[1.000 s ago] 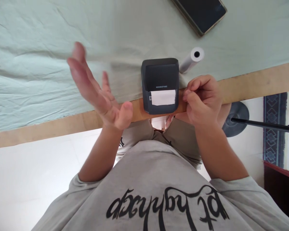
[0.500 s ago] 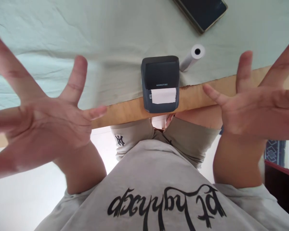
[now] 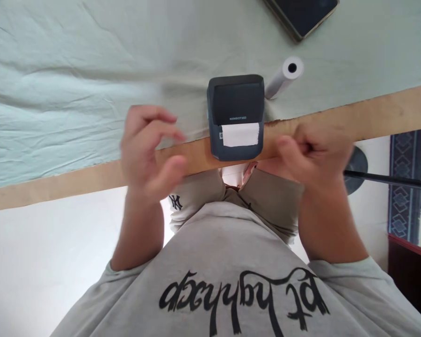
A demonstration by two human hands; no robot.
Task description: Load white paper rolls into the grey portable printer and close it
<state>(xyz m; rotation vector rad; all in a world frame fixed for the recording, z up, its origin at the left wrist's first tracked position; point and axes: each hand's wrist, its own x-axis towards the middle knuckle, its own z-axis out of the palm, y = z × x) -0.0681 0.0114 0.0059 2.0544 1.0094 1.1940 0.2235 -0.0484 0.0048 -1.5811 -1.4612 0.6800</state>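
Observation:
A dark label printer (image 3: pixel 235 100) stands at the table edge, with a white paper strip (image 3: pixel 240 135) coming out of its front slot. Left of it, my left hand (image 3: pixel 143 152) hovers with bent fingers and the thumb apart, holding nothing. My right hand (image 3: pixel 317 152) is to the printer's right, fingers curled in and slightly blurred, with nothing visible in it. Neither hand touches the printer. A white paper roll (image 3: pixel 284 77) stands just behind the printer's right side, its dark core facing up.
A dark phone (image 3: pixel 307 16) lies at the top of the view on the pale green cloth (image 3: pixel 91 56). The table's wooden edge (image 3: pixel 379 110) runs across in front of me. A black rod (image 3: pixel 389 179) and a patterned blue mat (image 3: pixel 402 196) are at the right.
Both hands have come inward from wide apart toward the printer. Their spread fingers have bent, the right hand's more tightly. Printer, roll and phone have only shifted slightly in view.

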